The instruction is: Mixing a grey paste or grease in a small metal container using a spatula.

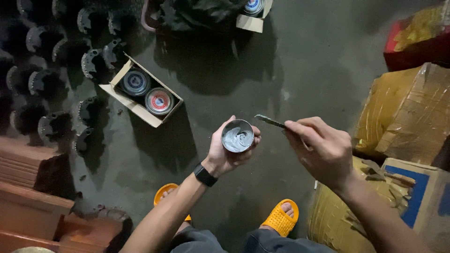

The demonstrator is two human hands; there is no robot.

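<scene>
My left hand (226, 154) holds a small round open tin (237, 136) with pale grey paste inside, its mouth facing up. A black watch sits on that wrist. My right hand (323, 150) grips a thin flat metal tool (270, 122) whose smeared tip points left, just above and right of the tin's rim. The tool tip does not touch the paste. Both hands hover over a dark concrete floor, above my feet in yellow sandals (281, 218).
An open cardboard box (138, 108) holding two lidded tins lies on the floor to the left. Several dark toothed metal parts (91, 63) are spread at upper left. Stacked cartons (412, 117) stand at right, brown slabs (28, 197) at lower left, another box (251, 22) at top.
</scene>
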